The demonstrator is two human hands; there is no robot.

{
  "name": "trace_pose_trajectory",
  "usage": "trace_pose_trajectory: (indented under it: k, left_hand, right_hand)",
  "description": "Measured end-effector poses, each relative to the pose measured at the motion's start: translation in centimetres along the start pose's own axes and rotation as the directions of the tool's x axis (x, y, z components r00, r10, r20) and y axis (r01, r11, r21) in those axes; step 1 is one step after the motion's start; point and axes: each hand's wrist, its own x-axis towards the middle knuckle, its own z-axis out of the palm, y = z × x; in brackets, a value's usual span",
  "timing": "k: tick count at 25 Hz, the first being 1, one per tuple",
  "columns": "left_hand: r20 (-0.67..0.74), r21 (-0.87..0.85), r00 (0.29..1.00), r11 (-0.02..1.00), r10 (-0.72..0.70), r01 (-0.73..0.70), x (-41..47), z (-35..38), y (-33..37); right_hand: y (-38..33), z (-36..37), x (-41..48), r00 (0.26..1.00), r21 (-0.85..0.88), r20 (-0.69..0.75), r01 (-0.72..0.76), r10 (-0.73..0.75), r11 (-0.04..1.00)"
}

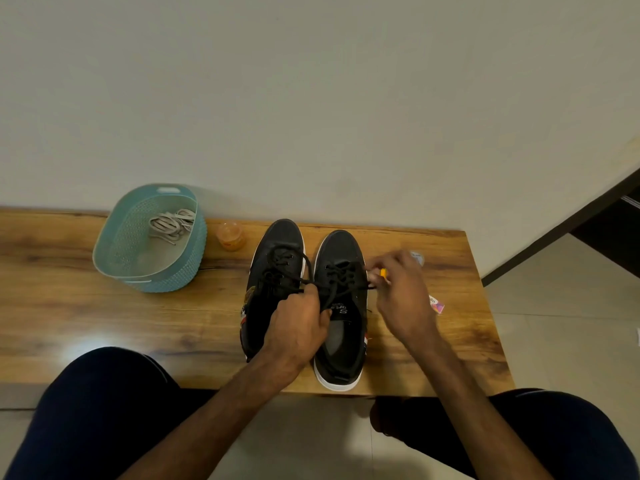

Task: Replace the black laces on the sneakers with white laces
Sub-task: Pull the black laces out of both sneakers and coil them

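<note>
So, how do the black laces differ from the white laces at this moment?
The black laces are threaded through the sneakers; the white laces lie coiled loose in the teal basket. The left hand pinches the black laces, with the blurred right hand close beside them; nothing touches the white laces. The black laces are dark, the white laces pale. Both sets are on the same wooden bench.

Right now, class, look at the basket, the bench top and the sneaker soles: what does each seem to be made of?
Basket: probably moulded plastic, matte teal, its walls in a regular woven-look pattern.
Bench top: wood or a wood-look finish, showing brown grain, knots and a glossy patch of glare.
Sneaker soles: likely rubber, a smooth white rim under black uppers.
</note>
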Motion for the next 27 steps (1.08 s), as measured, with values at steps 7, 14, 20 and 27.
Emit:
trace_pose_trajectory:
  k: [7, 14, 20, 27]
  left_hand:
    - [0.01, 0.035, 1.0, 0.999, -0.008, 0.007, 0.0, 0.0, 0.2]
    - [0.011, 0.007, 1.0, 1.0, -0.025, 0.025, 0.1, -0.3, 0.0]
    - [0.0, 0.037, 1.0, 0.999, -0.021, 0.021, 0.2, -0.1, 0.4]
    - [0.0, 0.038, 1.0, 0.999, -0.016, 0.016, 0.1, -0.1, 0.4]
  right_hand:
    - [-1.9, 1.5, -1.2, 0.945, -0.429, 0.308, 0.244, -0.113, 0.87]
    - [-0.7, -2.1, 0.7, 0.976, 0.482, 0.009, -0.194, 0.216, 0.854]
    - [1.4, -2.7, 0.3, 0.992, -0.229, -0.031, -0.129, 0.125, 0.965]
    - [-1.9, 1.5, -0.9, 0.939, -0.389, 0.31, 0.27, -0.151, 0.881]
